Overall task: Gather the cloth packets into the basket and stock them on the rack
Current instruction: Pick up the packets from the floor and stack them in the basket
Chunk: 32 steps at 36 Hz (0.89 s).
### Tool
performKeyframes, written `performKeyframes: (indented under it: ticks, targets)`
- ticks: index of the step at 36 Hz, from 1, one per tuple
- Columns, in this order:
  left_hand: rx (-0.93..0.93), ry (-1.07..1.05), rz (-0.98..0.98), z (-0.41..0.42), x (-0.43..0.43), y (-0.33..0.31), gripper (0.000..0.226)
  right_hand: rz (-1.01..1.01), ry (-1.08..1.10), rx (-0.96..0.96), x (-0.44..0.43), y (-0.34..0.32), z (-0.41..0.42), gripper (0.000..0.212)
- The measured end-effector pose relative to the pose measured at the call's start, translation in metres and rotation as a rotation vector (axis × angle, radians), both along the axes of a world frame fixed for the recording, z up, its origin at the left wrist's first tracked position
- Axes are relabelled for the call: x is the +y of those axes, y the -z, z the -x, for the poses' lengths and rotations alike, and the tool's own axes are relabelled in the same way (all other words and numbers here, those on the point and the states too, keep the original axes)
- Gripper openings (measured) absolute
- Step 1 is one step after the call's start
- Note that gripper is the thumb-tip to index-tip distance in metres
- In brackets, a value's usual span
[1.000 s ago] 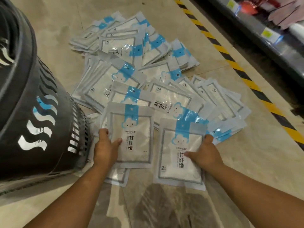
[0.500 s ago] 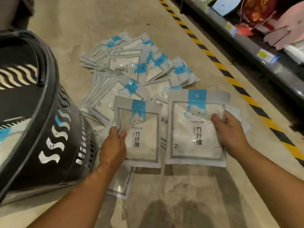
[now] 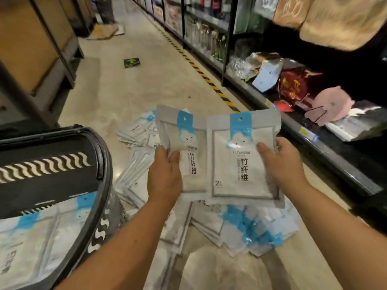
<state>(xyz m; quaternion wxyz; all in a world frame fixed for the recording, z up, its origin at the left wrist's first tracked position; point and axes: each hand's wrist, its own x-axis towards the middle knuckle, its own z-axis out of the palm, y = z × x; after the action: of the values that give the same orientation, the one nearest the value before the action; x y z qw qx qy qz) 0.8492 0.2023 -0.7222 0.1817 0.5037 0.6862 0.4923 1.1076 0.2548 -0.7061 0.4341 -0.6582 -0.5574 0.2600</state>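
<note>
Rack [image 3: 335,155]: right of the right hand [image 3: 280,164].
Basket [image 3: 106,162], black: left of the left hand [image 3: 163,181]; stowed packets [image 3: 31,243] inside.
Loose packets [image 3: 247,229]: heaped on the floor beneath both hands.
Right packet [image 3: 234,164]: upright, pinched by the right hand, overlapping the left packet [image 3: 184,135], which the left hand grips.

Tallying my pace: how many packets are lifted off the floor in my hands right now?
2. The left packet sits in the left hand; the right packet, in the right hand, overlaps its edge. More may be stacked hidden behind either.
</note>
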Motion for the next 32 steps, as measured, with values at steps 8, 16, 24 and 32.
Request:
performKeyframes:
  ticks: [8,16,24,32]
  targets:
    - [0.117,0.006,-0.206,0.055,0.010,-0.091,0.016,-0.123,-0.081,0.185,0.021,-0.081,0.039,0.019]
    - [0.194,-0.051,-0.255,0.148,-0.023,-0.137,0.020,-0.154,-0.236,0.307,0.019,-0.115,0.142,0.016]
    - [0.208,-0.204,-0.248,0.249,-0.068,-0.145,0.014,-0.152,-0.376,0.293,0.002,-0.122,0.265,0.022]
    - [0.113,-0.329,-0.182,0.333,-0.111,-0.126,0.012,-0.075,-0.540,0.268,-0.018,-0.102,0.374,0.021]
